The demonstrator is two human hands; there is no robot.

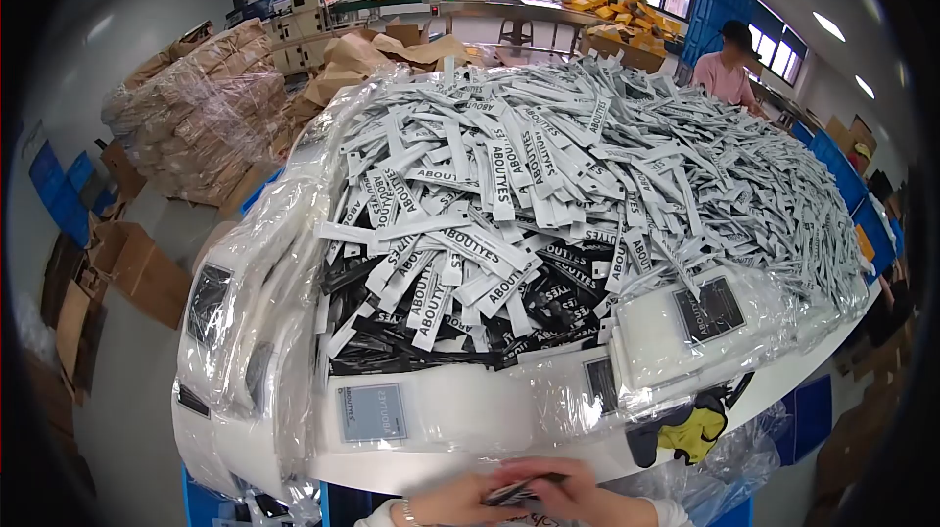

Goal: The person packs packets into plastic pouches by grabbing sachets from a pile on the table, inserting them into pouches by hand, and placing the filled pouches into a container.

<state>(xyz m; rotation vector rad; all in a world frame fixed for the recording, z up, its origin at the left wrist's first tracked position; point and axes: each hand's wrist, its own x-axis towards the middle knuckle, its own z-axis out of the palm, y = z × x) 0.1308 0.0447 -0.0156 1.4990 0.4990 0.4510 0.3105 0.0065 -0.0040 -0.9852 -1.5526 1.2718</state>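
My left hand (452,501) and my right hand (573,490) meet at the bottom middle, just off the table's near edge. Between them is a small bunch of thin dark and light stick packets (522,491); the fingers of both hands close around it, partly blurred. Directly beyond lies a clear plastic bag with a grey ABOUTYES label (374,413). Behind the bags rises a large heap of white stick packets (529,150) printed ABOUTYES, with black stick packets (563,302) at its near side.
Stacked clear bags (240,360) line the table's left side, and more bags (641,336) lie right of centre. A black and yellow glove-like item (690,432) rests on the near right edge. Beyond the heap, a person in pink (725,76) stands. Wrapped brown bundles (201,116) stand left.
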